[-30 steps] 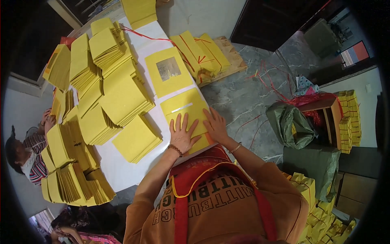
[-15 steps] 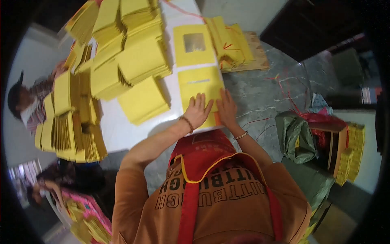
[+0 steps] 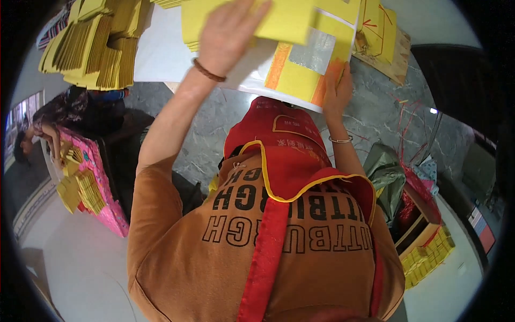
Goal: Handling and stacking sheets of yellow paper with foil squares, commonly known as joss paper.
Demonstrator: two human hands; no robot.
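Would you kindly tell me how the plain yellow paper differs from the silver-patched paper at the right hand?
The plain yellow paper shows an unmarked face; the silver-patched paper has a silver rectangle and orange bands. The plain yellow paper is in front; the silver-patched paper is partly hidden behind it. Both are yellow.

A paper workshop, with yellow paper stacks [image 3: 88, 44] on a white table [image 3: 162, 61] and red-tied bundles [image 3: 387, 38] nearby.
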